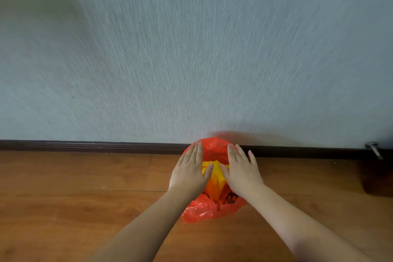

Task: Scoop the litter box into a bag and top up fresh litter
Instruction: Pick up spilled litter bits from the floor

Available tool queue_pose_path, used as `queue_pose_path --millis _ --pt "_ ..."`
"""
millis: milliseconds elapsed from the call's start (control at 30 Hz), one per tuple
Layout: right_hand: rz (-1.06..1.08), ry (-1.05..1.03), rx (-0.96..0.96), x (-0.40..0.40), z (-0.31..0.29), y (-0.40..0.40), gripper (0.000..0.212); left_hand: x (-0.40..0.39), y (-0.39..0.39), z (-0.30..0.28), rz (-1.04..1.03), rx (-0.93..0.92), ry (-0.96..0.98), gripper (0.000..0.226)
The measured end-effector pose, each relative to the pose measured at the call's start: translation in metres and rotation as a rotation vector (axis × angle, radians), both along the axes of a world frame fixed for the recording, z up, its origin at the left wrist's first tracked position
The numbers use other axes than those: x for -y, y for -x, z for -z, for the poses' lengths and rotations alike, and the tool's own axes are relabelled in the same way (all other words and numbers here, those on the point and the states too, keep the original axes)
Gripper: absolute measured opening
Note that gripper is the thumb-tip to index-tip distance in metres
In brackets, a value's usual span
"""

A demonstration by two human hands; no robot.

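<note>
A red plastic bag (209,208) lies on the wooden floor against the baseboard, with something yellow (215,171) showing at its middle. My left hand (190,173) lies flat on the bag's left side, fingers straight and pointing at the wall. My right hand (241,173) lies flat on the bag's right side in the same way. Both thumbs touch the yellow part. Neither hand grips anything. No litter box or scoop is in view.
A pale textured wall (191,49) fills the upper view above a dark baseboard (85,147). A metal door stop (373,149) sticks out at the right, beside a dark object (378,178) at the right edge. Wooden floor (74,198) spreads left.
</note>
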State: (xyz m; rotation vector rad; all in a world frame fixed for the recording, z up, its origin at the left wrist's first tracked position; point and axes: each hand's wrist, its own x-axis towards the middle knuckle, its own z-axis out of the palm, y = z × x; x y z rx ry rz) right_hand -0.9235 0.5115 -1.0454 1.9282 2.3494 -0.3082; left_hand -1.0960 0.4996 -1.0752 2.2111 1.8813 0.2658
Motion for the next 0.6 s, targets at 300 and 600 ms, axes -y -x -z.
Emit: queue_pose_path --millis 300,600 --pt "0.004 0.009 -0.014 -0.003 0.006 0.002 0.066 -0.001 0.004 0.007 0.008 -0.145 -0.020 0.076" --pt "-0.006 0.013 -0.028 -0.009 0.017 0.006 0.058 -0.007 0.008 0.006 -0.025 -0.186 -0.021 0.069"
